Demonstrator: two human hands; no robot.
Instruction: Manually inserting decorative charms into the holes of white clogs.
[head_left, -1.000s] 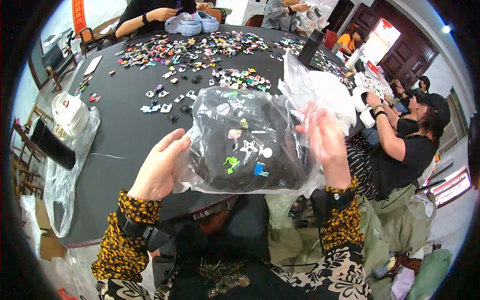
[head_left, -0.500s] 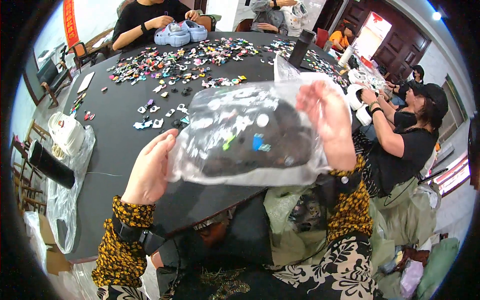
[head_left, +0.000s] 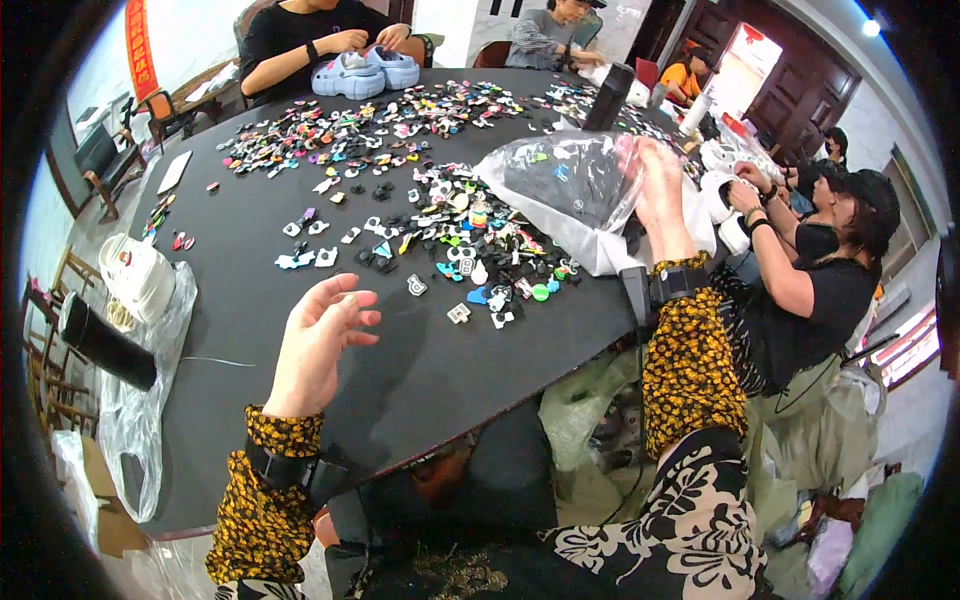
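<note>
A clear plastic bag (head_left: pixel 600 248) with a dark clog-like shoe (head_left: pixel 577 185) inside rests over the table's right side, partly on a white sheet or bag. At its right end, my right hand (head_left: pixel 660 190) grips the plastic, its fingertips partly hidden by the film. Small bright decorations show on the dark shoe. My left hand (head_left: pixel 325 345) hovers above the table's near part, fingers apart and holding nothing. Between my hands and beyond them, small colourful shoe charms (head_left: pixel 478 215) lie in a loose heap.
A black bottle (head_left: pixel 605 97) stands behind the bag. At left are a white clog (head_left: pixel 135 275), a black cylinder (head_left: pixel 105 342) and a crumpled plastic bag (head_left: pixel 145 430). Across the table, a person handles blue clogs (head_left: pixel 365 75); another at right (head_left: pixel 815 245) works on white shoes.
The bagged shoe has gone from between my hands to the table's right side, uncovering the charm heap. My left hand has let go of it; my right hand stays on the bag.
</note>
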